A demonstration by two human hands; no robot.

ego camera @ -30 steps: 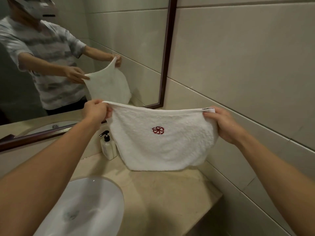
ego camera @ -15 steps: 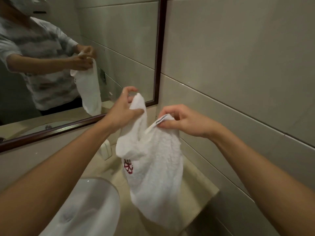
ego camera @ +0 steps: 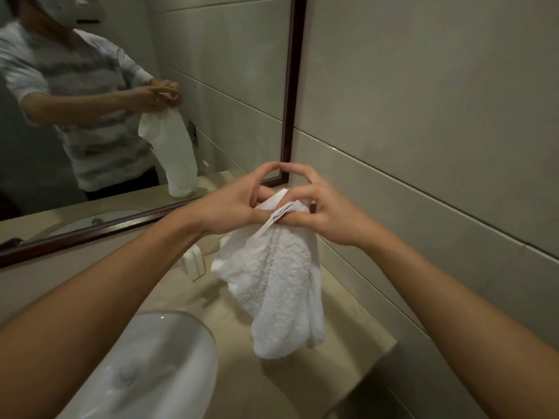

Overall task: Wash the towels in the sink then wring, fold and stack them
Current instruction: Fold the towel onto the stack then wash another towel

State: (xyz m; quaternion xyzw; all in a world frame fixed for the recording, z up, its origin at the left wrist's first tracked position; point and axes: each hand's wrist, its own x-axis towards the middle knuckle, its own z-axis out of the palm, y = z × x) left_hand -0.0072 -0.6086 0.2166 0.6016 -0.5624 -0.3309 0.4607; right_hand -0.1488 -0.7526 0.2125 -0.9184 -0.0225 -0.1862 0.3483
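- We see the white terry-cloth towel (ego camera: 278, 285) held up in the air, doubled over and hanging in loose folds above the beige stone countertop (ego camera: 341, 361), to the right of the white oval ceramic sink basin (ego camera: 157, 367).
- Our left hand (ego camera: 230, 207) pinches one top corner of the towel, its fingers curled around the cloth.
- Our right hand (ego camera: 323, 207) pinches the other top corner, where a hemmed edge with a dark stitched line shows between the fingers.
- The two hands are brought close together, with the index fingertips nearly touching above the towel.
- The towel's lower end hangs free over the countertop; we cannot tell whether it touches the stone.
- A white plastic soap dispenser bottle (ego camera: 192, 263) stands on the countertop behind the towel, partly hidden by our left forearm.
- A dark-framed wall mirror (ego camera: 290, 95) reflects a person in a grey striped shirt holding the same towel.
- Pale grey wall tiles (ego camera: 423, 116) cover the wall to the right.
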